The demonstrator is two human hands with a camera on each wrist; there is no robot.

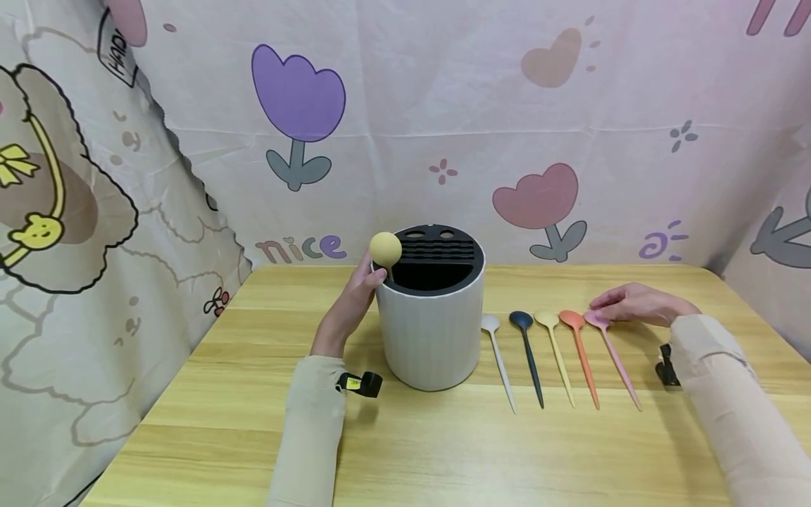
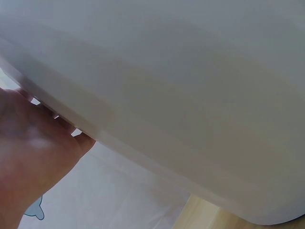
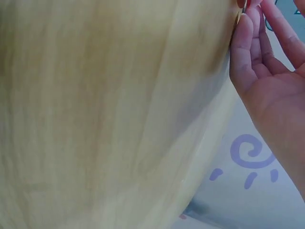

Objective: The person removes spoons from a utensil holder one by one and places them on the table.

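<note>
My left hand (image 1: 357, 296) holds the upper left side of a white ribbed utensil holder (image 1: 431, 345) with a black top, thumb near the rim. In the left wrist view its fingers (image 2: 64, 125) lie along the holder's wall. A pale yellow utensil with a round head (image 1: 385, 250) sticks up out of the holder beside my thumb. At the right, my right hand (image 1: 636, 304) pinches the bowl end of a pink spoon (image 1: 617, 359), which lies on the table. The right wrist view shows the fingers (image 3: 243, 43) low against the tabletop, fingertips partly cut off.
Left of the pink spoon lie an orange spoon (image 1: 583, 355), a yellow spoon (image 1: 559, 352), a dark blue spoon (image 1: 529, 355) and a white spoon (image 1: 498, 355), handles toward me. A patterned cloth (image 1: 405, 141) hangs behind the wooden table (image 1: 443, 451).
</note>
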